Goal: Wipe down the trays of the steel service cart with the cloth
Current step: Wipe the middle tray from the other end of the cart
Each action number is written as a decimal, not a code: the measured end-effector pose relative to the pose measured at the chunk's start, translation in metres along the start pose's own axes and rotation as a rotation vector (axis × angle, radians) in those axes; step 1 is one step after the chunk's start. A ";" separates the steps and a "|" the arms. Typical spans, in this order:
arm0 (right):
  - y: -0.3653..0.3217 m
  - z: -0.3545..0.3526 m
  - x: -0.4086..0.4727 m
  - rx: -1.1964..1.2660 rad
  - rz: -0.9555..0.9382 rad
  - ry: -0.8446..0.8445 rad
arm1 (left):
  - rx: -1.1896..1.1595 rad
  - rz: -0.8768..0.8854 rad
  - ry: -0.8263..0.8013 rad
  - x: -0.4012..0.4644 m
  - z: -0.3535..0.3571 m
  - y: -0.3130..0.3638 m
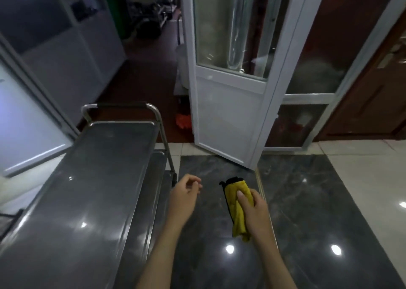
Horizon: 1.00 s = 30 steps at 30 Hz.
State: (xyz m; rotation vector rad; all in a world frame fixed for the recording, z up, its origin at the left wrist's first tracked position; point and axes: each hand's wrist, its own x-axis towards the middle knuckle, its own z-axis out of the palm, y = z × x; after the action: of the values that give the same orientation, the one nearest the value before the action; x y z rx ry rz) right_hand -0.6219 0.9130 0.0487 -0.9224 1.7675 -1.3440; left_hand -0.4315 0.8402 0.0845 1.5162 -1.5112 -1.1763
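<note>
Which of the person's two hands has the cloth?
The right hand grips the yellow cloth, thumb across it. The left hand holds nothing, its fingers loosely curled, beside the steel cart.

Cloth: yellow, with a black edge trim at its upper end. Steel service cart: grey polished metal trays showing white light reflections; its handle carries a dark grip section. Floor: dark grey tiles with a pale marbled vein pattern, bordered by off-white tiles at the right and far edges. Door: white frame, frosted glass panel. Beyond it, the flooring is dark red-brown.
</note>
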 end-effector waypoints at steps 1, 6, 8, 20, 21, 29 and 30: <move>-0.004 0.004 0.012 -0.006 -0.008 -0.037 | -0.002 -0.003 0.037 0.006 0.001 0.002; -0.015 0.050 0.082 -0.032 -0.035 -0.220 | -0.031 -0.062 0.227 0.048 -0.011 -0.003; -0.015 0.075 0.112 -0.069 -0.034 -0.300 | -0.067 -0.116 0.298 0.071 -0.019 -0.014; -0.054 0.190 0.250 -0.171 -0.145 -0.711 | -0.133 -0.309 0.597 0.167 -0.065 -0.023; -0.057 0.201 0.262 -0.179 -0.156 -0.738 | -0.134 -0.318 0.627 0.176 -0.066 -0.023; -0.062 0.273 0.382 -0.252 -0.248 -1.013 | -0.047 -0.439 0.866 0.257 -0.042 -0.038; -0.059 0.278 0.398 -0.253 -0.250 -1.042 | 0.014 -0.455 0.891 0.266 -0.035 -0.042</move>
State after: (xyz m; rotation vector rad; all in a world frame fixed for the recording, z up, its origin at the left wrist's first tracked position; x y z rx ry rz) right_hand -0.5664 0.4293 0.0036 -1.6339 1.0122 -0.5410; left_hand -0.4066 0.5763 0.0234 2.0663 -0.5939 -0.5420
